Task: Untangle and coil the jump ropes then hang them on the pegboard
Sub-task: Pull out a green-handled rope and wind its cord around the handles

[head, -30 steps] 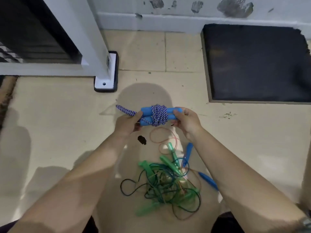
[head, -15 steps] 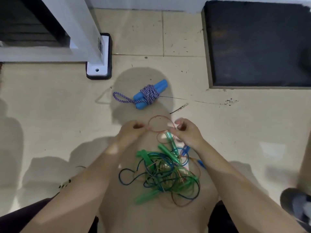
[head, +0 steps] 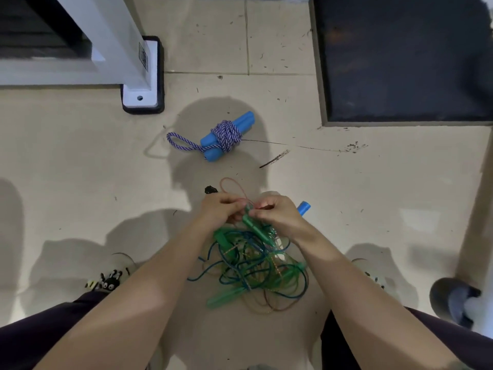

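Observation:
A coiled purple-and-white rope [head: 226, 134] wound round its two blue handles lies on the tiled floor, apart from my hands. Nearer me sits a tangled pile of thin jump ropes [head: 256, 268] with green handles and blue, green and brown cords. My left hand [head: 221, 209] and my right hand [head: 274, 212] meet over the pile's far edge. Both pinch a thin pinkish-brown cord [head: 232, 186] by a green handle [head: 253, 225]. A blue handle end [head: 304, 208] pokes out behind my right hand.
A white post on a black-edged foot [head: 141, 84] stands at the far left. A dark mat [head: 400, 57] covers the floor at the far right. Someone's grey slipper [head: 453, 300] is at the right edge. A small black scrap [head: 210, 189] lies beside my left hand.
The coiled blue-handled rope went from my hands down onto the floor. Both hands then dropped to the tangled pile and took hold of the thin brown cord.

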Tool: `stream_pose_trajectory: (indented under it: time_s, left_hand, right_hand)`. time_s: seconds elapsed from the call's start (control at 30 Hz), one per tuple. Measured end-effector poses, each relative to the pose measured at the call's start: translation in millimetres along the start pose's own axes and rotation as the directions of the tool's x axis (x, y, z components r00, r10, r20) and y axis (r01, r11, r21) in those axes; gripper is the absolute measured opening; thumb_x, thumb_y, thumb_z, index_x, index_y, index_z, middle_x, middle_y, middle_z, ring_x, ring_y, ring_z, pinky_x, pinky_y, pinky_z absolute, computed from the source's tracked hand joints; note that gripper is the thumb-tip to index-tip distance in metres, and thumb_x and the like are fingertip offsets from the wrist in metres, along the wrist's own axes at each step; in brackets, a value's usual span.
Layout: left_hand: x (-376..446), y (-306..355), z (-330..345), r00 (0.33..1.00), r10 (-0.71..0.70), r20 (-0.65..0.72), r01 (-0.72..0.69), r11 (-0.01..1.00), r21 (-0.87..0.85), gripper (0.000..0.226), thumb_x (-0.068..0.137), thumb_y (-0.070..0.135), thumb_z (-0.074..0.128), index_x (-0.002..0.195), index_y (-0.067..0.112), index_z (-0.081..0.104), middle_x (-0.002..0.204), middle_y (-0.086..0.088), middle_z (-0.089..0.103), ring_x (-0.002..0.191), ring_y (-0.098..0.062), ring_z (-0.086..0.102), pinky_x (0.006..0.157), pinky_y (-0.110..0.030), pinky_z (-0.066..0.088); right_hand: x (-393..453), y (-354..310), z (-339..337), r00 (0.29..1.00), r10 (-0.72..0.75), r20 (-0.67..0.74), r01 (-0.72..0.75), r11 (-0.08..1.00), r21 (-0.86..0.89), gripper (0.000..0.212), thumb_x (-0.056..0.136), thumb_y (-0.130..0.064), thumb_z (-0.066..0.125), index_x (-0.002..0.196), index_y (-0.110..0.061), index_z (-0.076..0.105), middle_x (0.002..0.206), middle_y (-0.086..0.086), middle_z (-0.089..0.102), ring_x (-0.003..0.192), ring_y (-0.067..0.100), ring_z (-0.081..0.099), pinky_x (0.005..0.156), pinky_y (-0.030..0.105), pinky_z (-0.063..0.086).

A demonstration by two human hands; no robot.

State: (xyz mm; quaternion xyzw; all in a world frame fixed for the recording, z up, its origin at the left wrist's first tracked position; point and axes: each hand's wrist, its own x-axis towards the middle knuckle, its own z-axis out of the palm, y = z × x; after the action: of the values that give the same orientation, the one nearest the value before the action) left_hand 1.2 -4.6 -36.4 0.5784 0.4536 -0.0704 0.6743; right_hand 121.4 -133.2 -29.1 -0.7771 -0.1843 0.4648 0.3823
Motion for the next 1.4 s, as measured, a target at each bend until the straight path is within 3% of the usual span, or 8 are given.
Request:
stream_pose_trajectory:
  time_s: [0.33,0.47,0.57,0.7,0.8,1.0,1.23,1.4]
  left_hand:
    - [-98,106,-15,0.973,0.217,0.077,-0.207,0.972,-0.113,0.017,0.085,0.032,0.075,0.088,0.016,0.071,0.067,0.002,0.063,0.059,-0.012,0.059,0.058,-0.024,0.053]
    - [-185,171,-12,0.913,0.364,-0.186,-0.393,0.907,-0.155,0.050,0.062,0.050,0.086,0.095,0.025,0.059,0.101,0.002,0.064,0.088,-0.016,0.064,0.072,-0.035,0.056]
    - [-264,220,-17,0.797,0.603,-0.040,-0.603,0.792,-0.093,0.057,0.061,0.052,0.081,0.112,0.035,0.062,0.119,0.009,0.065,0.112,-0.006,0.062,0.092,-0.024,0.050]
    - [-356,261,-17,0.670,0.665,0.330,-0.696,0.717,-0.031,0.037,0.079,0.027,0.081,0.112,0.018,0.067,0.090,-0.004,0.075,0.091,-0.019,0.071,0.091,-0.024,0.052]
    - [-406,275,-18,0.655,0.692,0.302,-0.735,0.677,0.042,0.009,0.090,0.019,0.070,0.095,0.011,0.068,0.063,0.000,0.062,0.059,-0.017,0.061,0.068,-0.025,0.054]
    - [-445,277,-59,0.667,0.703,0.247,-0.744,0.648,0.162,0.029,0.097,0.032,0.060,0.078,0.012,0.068,0.056,-0.001,0.044,0.048,-0.013,0.043,0.055,-0.018,0.047]
    - [-413,262,-88,0.701,0.708,0.084,-0.713,0.697,0.074,0.028,0.101,0.026,0.054,0.079,0.014,0.067,0.054,0.006,0.033,0.046,-0.009,0.028,0.047,-0.021,0.034]
    - [-383,268,-83,0.687,0.723,-0.066,-0.726,0.688,-0.021,0.026,0.102,0.028,0.052,0.086,0.012,0.065,0.054,0.004,0.037,0.043,-0.008,0.028,0.040,-0.018,0.026]
  right_hand:
    - [-104,-129,-55,0.990,-0.114,0.081,0.070,0.907,0.415,0.006,0.091,0.000,0.062,0.097,-0.001,0.065,0.070,0.008,0.062,0.058,0.016,0.055,0.057,0.022,0.046]
    - [-186,-205,-78,0.959,-0.281,0.045,0.239,0.881,0.408,0.012,0.091,0.005,0.060,0.101,0.002,0.064,0.071,0.010,0.060,0.055,0.014,0.053,0.054,0.019,0.046]
    - [-254,-257,-91,0.908,-0.418,0.012,0.390,0.857,0.338,0.011,0.091,0.008,0.058,0.096,0.002,0.065,0.071,0.011,0.060,0.055,0.014,0.053,0.054,0.020,0.046]
    - [-341,-312,-103,0.813,-0.579,-0.062,0.571,0.771,0.283,0.009,0.091,0.005,0.060,0.092,-0.002,0.066,0.075,0.012,0.064,0.069,0.024,0.058,0.068,0.030,0.051]
    - [-392,-343,-112,0.717,-0.672,-0.186,0.696,0.671,0.257,0.012,0.092,0.007,0.057,0.094,-0.002,0.064,0.079,0.014,0.064,0.070,0.025,0.056,0.069,0.029,0.051]
    - [-445,-368,-155,0.544,-0.626,-0.559,0.819,0.542,0.191,0.016,0.093,0.007,0.055,0.089,-0.004,0.065,0.077,0.010,0.062,0.057,0.015,0.055,0.059,0.021,0.050]
    - [-399,-333,-178,0.788,-0.405,-0.465,0.554,0.794,0.248,0.006,0.093,-0.001,0.062,0.097,0.003,0.063,0.077,0.013,0.060,0.063,0.019,0.056,0.061,0.023,0.051]
    - [-354,-314,-168,0.869,-0.334,-0.365,0.478,0.758,0.443,0.009,0.090,0.010,0.061,0.097,0.006,0.064,0.086,0.015,0.064,0.064,0.022,0.066,0.062,0.025,0.059]
